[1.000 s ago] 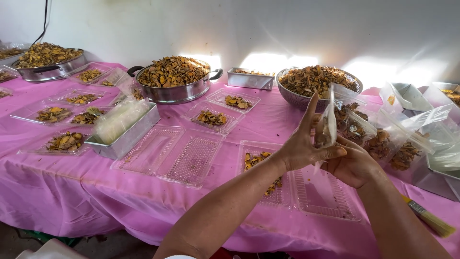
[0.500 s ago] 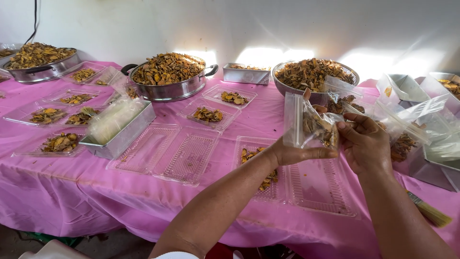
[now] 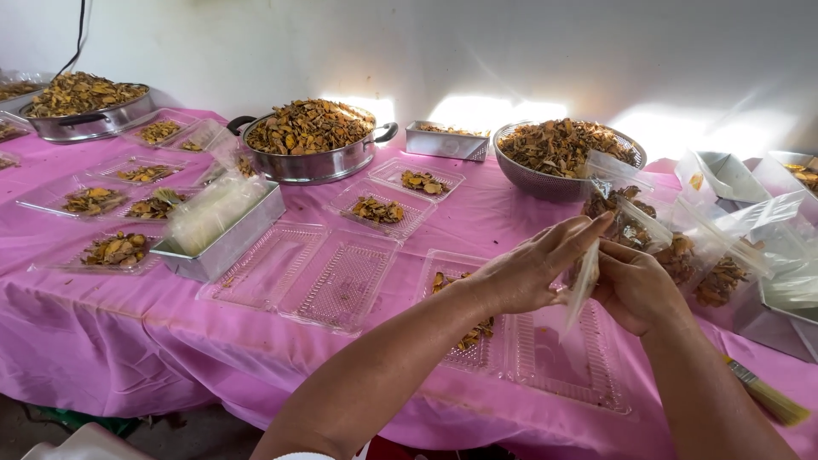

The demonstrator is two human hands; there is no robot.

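left hand [image 3: 520, 277]: bare, no ring or watch seen | right hand [image 3: 635, 285]: bare, no glove | forearms: uncovered | behind left hand, near elbow: sliver of white cloth [image 3: 305, 456]

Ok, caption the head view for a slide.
Left hand and right hand hold a clear bag over a pink table of trays and pots.

A table draped in pink cloth [image 3: 170, 341] bears metal pots of dried slices [image 3: 311, 140], a mesh bowl [image 3: 558, 162], clear clamshell trays [image 3: 328, 273] and a rectangular tin [image 3: 226, 234]
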